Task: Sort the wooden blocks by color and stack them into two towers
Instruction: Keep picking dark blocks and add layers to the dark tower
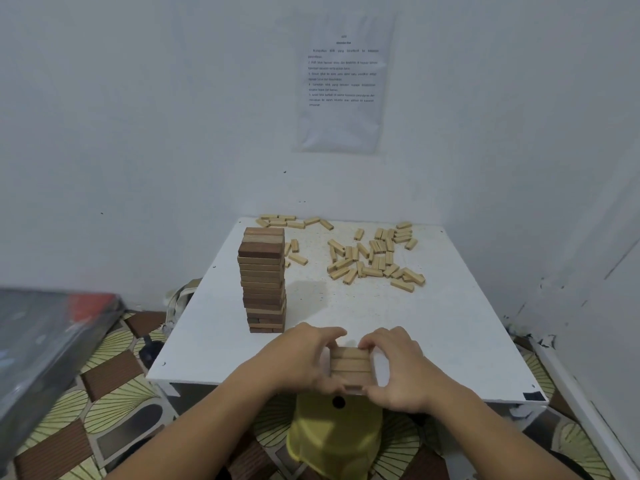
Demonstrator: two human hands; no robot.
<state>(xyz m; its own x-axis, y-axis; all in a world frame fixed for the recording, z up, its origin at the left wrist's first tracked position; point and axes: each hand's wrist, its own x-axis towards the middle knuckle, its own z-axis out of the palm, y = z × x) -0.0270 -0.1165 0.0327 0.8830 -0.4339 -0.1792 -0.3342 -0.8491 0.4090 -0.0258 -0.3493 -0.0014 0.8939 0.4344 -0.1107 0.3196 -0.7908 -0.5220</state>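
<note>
Your left hand (304, 358) and right hand (398, 374) meet at the near edge of the white table (450, 341), with a low stack of pale blocks (349, 365) clasped between them. Both hands grip it: your left fingers curl round its left side and far corner, your right fingers curl over its right side, and both thumbs sit at its near lower edge. The blocks you can see lie with their long edges running across your view; how many layers sit beneath them cannot be told

Just below your hands a yellow cloth (332, 441) hangs in front of the table edge

Just beyond your left hand stands the brown tower (263, 282), upright on the table and many layers high, its blocks ranging from mid to dark brown and its sides a little uneven

Further out, on the far right part of the table, the loose pale blocks (374, 258) lie scattered in a heap, well apart from your hands. A smaller row of pale blocks (294, 221) lies along the far edge, behind the tower

A printed sheet (343, 84) hangs on the wall above the table. A patterned floor mat (114, 393) lies to your left, and a blurred grey object (45, 334) sits at the left border
</note>
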